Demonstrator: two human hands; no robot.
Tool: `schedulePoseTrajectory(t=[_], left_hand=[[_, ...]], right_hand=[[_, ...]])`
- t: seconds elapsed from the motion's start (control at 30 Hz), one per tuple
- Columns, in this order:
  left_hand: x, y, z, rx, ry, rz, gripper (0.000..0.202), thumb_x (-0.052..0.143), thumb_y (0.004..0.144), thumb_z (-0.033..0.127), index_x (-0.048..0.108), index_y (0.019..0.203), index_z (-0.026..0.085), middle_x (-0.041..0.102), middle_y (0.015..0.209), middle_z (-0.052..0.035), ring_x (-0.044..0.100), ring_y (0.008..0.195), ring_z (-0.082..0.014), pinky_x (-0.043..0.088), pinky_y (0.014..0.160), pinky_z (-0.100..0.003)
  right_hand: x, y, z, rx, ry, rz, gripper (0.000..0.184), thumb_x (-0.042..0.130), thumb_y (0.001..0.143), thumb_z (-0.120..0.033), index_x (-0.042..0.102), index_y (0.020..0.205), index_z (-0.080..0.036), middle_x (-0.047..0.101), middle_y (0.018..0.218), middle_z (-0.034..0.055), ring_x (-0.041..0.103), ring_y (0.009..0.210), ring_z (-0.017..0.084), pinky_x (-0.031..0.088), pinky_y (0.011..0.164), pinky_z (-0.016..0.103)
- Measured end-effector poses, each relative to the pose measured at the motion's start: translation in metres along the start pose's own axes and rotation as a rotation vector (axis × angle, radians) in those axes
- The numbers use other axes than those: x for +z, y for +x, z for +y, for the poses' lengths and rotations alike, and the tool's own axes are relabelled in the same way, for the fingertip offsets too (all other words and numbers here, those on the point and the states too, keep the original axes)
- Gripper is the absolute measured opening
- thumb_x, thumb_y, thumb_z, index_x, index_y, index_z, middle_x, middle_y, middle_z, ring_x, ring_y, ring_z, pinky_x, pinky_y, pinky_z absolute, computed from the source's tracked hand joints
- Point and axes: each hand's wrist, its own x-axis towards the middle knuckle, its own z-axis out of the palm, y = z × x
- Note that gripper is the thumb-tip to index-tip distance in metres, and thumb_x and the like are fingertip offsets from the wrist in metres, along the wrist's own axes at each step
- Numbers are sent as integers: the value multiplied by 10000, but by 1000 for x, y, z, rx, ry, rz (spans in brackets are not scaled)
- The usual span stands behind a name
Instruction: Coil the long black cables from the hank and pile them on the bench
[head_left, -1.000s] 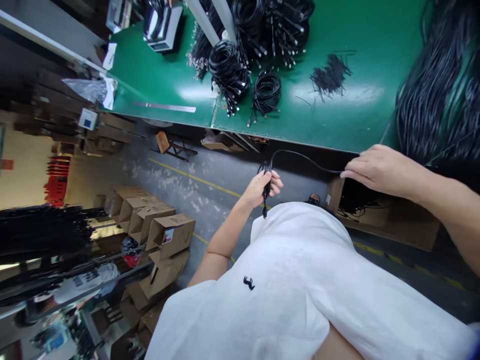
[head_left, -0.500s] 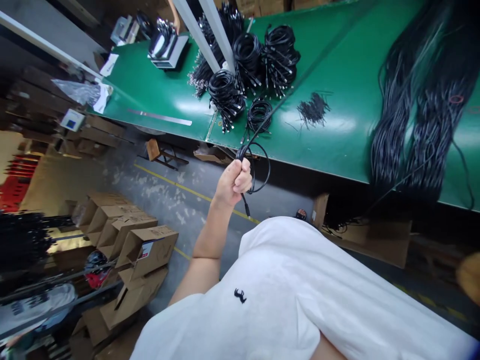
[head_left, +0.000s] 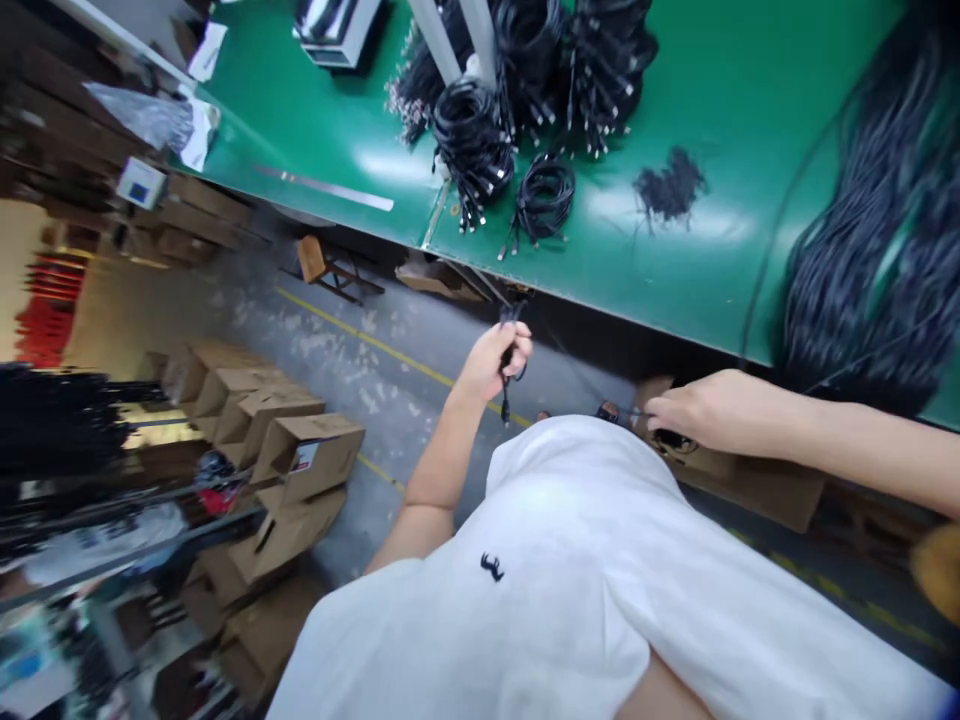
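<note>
My left hand [head_left: 486, 366] is closed around a black cable [head_left: 506, 408], just off the front edge of the bench. The cable's plug end hangs below the fist. A thin strand runs from there toward my right hand [head_left: 709, 412], whose fingers are pinched on it. Motion blurs the strand. Closest to the left hand on the bench lies a small tied coil of cable [head_left: 545, 198], and behind it sit larger coiled cable bundles [head_left: 472, 135] with metal plugs.
Long loose cables [head_left: 862, 270] lie on the right of the green bench [head_left: 645, 290]. A pile of short black pieces [head_left: 670, 187], a steel ruler [head_left: 337, 190] and a scale [head_left: 337, 40] are also on it. Cardboard boxes [head_left: 315, 460] and a wooden stool [head_left: 311, 258] stand on the floor.
My right hand has come into view from the right, pinching the cable. The left hand has moved slightly right, and its cable loop looks smaller. The bench has shifted upward in view.
</note>
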Motion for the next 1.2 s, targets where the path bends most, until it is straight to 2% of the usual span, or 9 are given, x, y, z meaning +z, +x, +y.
schedulePoseTrajectory(t=[0.13, 0.33, 0.47, 0.6, 0.67, 0.8, 0.9, 1.07, 1.2], left_hand=[[-1, -3, -38, -232, 230, -252, 377, 741, 798, 465, 581, 875, 133, 740, 827, -95, 721, 713, -162, 536, 603, -215], [-8, -22, -47, -375, 263, -482, 462, 770, 738, 535, 590, 854, 125, 712, 673, -86, 717, 648, -214, 572, 634, -305], [-11, -27, -45, -372, 198, -458, 401, 771, 749, 497, 586, 758, 141, 629, 535, -21, 627, 471, -153, 492, 475, -226], [-16, -34, -41, -359, 24, -291, 387, 520, 958, 443, 589, 706, 156, 296, 350, 99, 230, 247, -37, 214, 308, -153], [-21, -40, -29, -205, -105, -139, 415, 387, 1016, 426, 624, 786, 174, 179, 365, 123, 77, 255, -27, 103, 296, -160], [-38, -50, 3, 176, -239, 55, 287, 399, 1024, 402, 639, 1107, 269, 259, 438, 122, 84, 290, -21, 98, 311, -173], [-48, -49, 10, 219, -204, 80, 283, 444, 1011, 367, 599, 1236, 293, 425, 506, 114, 197, 298, -1, 166, 331, -147], [-40, -28, -24, -37, 127, -96, 379, 697, 847, 410, 633, 1116, 151, 691, 718, -14, 635, 561, -86, 450, 513, -159], [-18, -32, -58, -251, 256, -389, 474, 774, 738, 521, 618, 939, 120, 721, 756, -88, 700, 674, -173, 542, 627, -250]], right_hand=[[3, 43, -35, -4, 70, 30, 395, 356, 1015, -402, 629, 821, -193, 627, 716, 34, 500, 586, 130, 238, 553, 280], [-13, 59, 3, 273, 272, 216, 348, 467, 943, -479, 695, 864, -228, 662, 774, -14, 566, 700, 139, 337, 661, 255], [-5, 58, 28, 380, 430, 300, 406, 494, 911, -555, 725, 885, -223, 696, 830, -16, 609, 800, 155, 396, 765, 267], [28, 36, 58, 433, 520, 246, 453, 438, 941, -571, 715, 956, -212, 718, 971, 10, 605, 869, 137, 418, 820, 246], [56, 9, 72, 525, 486, 266, 481, 377, 963, -562, 699, 969, -204, 716, 988, 45, 591, 808, 125, 429, 794, 244], [117, -46, 68, 594, 363, 282, 476, 335, 980, -521, 663, 799, -229, 718, 874, 111, 599, 715, 177, 453, 712, 306], [139, -55, 29, 428, 318, 166, 429, 390, 985, -444, 672, 743, -229, 718, 808, 96, 638, 728, 212, 454, 698, 336], [96, 2, -47, 45, 291, 128, 431, 348, 1027, -409, 718, 959, -198, 705, 851, 57, 650, 784, 172, 441, 719, 287], [44, 57, -43, 74, 267, 215, 424, 367, 1020, -424, 703, 899, -195, 685, 792, 33, 612, 709, 141, 392, 637, 248]])
